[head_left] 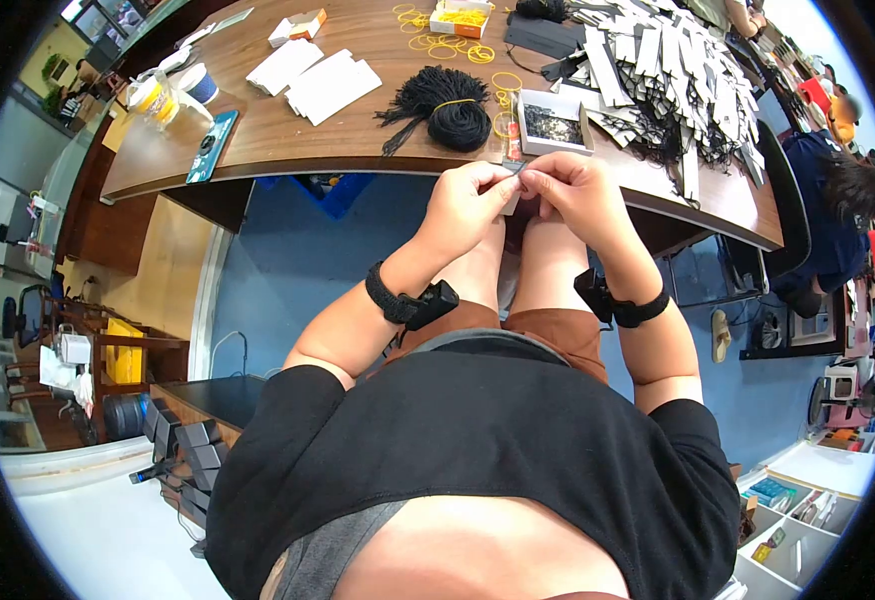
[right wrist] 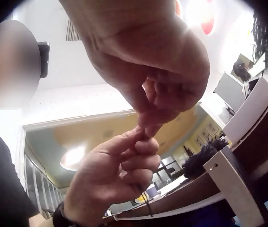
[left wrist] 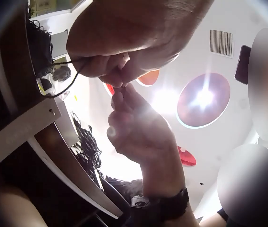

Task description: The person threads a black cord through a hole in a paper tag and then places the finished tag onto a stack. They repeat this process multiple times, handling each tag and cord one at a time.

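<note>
Head view took in a brown surface (head_left: 283,143), its near edge just beyond the lap, with bare wood along the left of that edge and crowding at far right. That crowding was a heap of tags (head_left: 658,75), some hanging past the edge. Two stacks of white cards (head_left: 334,88) lay farther left; a bundle of black cords (head_left: 458,122) sat between them and an open white box (head_left: 556,148). Printing on the orange-and-white box (head_left: 453,29) of yellow bands could not be read.

The left hand (head_left: 463,210) and right hand (head_left: 583,195) met at the fingertips by the near edge, over the lap. Each grip was narrow, pinching a black cord (left wrist: 65,62) mostly hidden there. The wrist views showed what the head view barely did: a white tag (left wrist: 23,130) with a small hole, below the hands at the edge, its faint marks too blurred to read. Only the left wrist view showed the cord looping out near that hole; whether it passed through, I cannot tell.
</note>
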{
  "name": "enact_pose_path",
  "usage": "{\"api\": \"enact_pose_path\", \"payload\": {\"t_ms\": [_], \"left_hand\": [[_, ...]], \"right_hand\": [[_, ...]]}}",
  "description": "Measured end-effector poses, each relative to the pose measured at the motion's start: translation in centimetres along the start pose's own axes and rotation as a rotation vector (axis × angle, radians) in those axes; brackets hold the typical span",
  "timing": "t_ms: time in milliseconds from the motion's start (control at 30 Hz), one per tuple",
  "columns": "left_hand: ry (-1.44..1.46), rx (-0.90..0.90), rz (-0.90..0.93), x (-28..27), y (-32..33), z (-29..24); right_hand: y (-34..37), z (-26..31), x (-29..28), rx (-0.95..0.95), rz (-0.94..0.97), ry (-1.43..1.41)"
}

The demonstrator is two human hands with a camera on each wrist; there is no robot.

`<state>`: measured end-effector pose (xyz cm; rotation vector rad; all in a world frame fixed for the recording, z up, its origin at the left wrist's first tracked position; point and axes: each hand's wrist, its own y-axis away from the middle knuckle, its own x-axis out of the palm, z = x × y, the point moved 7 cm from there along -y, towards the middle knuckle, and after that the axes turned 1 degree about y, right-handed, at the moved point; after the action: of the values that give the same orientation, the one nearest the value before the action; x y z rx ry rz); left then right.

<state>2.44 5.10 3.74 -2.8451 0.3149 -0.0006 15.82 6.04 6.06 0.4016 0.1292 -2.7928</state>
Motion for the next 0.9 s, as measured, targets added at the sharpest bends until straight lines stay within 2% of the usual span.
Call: {"api": "enact_pose_path", "payload": {"t_ms": [133,233,367,467,567,667,767,900], "left_hand": [[-0.335,0.096,0.070,0.0,0.2,-1.4],[-0.260,0.207,0.041,-0.2,0.5,-2.5],[-0.149,0.041,0.100,-0.5,0.3,-1.5],[-0.054,-0.017,0.124,-0.5,0.3,-1.2],[-0.033,-0.026,0.142,-0.4,0.3,-0.9],[-0.045,0.016,0.130,-0.4,0.3,-1.1],[-0.130,0.082,0.086,-0.4,0.3,-2.1],[-0.291,0.057,0.038,-1.2,-0.1,-1.0]], "right_hand": [[-0.3,-0.1,0.1,0.043,-0.018,0.061],[-0.2,-0.5,0.3,0.045,-0.004,0.039],[-0.1,1.2,-0.5,-0.261,-0.133,0.105],[1.0,5.0,-0.2,-0.725,-0.151,0.499],[1.4,5.9,0.2,-0.776,-0.132,0.652],[1.2,5.4,0.1,-0.724,-0.064,0.649],[0.9,4.5,-0.3,-0.552,-0.119,0.477],[2.4,5.8,-0.2,-0.817,-0.274,0.705]]}}
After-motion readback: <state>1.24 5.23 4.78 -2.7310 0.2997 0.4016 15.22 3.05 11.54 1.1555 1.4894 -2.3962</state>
